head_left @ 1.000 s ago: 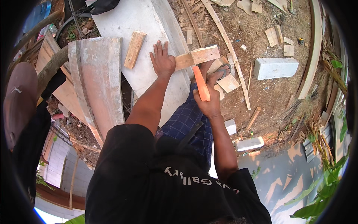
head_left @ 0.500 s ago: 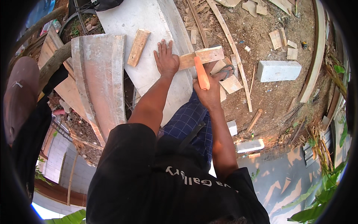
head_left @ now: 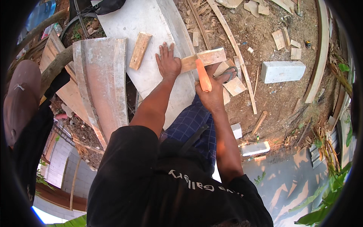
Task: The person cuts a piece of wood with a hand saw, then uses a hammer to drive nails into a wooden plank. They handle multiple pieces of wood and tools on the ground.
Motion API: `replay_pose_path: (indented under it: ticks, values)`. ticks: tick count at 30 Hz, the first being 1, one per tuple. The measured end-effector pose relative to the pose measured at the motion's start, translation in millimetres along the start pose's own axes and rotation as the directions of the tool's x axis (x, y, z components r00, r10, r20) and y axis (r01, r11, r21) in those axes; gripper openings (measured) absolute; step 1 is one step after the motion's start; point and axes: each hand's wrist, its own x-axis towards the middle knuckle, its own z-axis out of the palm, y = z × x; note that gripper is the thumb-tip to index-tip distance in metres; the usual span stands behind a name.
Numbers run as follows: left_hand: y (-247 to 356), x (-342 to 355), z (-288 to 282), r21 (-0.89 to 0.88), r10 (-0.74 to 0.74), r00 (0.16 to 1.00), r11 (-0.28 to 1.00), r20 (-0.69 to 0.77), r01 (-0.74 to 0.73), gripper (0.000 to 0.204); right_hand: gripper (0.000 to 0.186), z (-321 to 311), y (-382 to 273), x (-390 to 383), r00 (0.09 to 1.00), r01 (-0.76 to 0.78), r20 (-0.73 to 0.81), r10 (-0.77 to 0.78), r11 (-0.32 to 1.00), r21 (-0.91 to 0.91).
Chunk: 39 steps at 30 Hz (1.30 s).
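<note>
Scrap offcuts (head_left: 235, 86) and pale block (head_left: 283, 71) beside wood piece (head_left: 204, 59).

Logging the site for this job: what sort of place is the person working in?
Probably an outdoor carpentry spot in a yard. Wood offcuts litter bare dirt, a grey block lies nearby, and the left hand steadies a wooden piece on a pale slab while the right hand grips an orange-handled tool.

We see no signs and no screens. The only packaging we can make out lies well to the left of the fingers of our left hand (head_left: 168, 62) and higher in the picture. It is a large blue plastic container (head_left: 41, 14) at the upper edge, with a small clear bottle (head_left: 56, 28) just below it. The bottle is too small to tell more.
</note>
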Motion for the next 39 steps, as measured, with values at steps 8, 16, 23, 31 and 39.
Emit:
replay_pose_path:
  ticks: [8, 16, 23, 31, 39]
  values:
    - [-5, -12, 2, 0.002, -0.079, 0.996, 0.997, 0.046, 0.079, 0.071, 0.037, -134, -68, -229, 0.98, -0.076, 0.182, 0.087, 0.995, -0.065]
    - [-4, -4, 0, 0.0, -0.036, 0.999, 0.999, 0.035, 0.036, 0.07, 0.022, -26, -13, -39, 0.999, -0.002, 0.036, 0.001, 1.0, 0.026]
    - [0, -20, -5, 0.006, -0.057, 0.998, 0.998, 0.018, 0.057, 0.068, 0.03, -140, -71, -231, 0.937, -0.222, 0.255, 0.239, 0.97, -0.097]
    - [1, -22, -2, -0.016, -0.042, 0.995, 0.999, 0.09, 0.043, 0.071, 0.025, -26, -31, -31, 0.993, -0.086, 0.08, 0.084, 0.996, 0.022]
    - [0, -12, 0, -0.011, -0.05, 0.998, 0.999, 0.032, 0.05, 0.069, 0.032, -108, -42, -180, 0.985, -0.056, 0.159, 0.06, 0.998, -0.028]
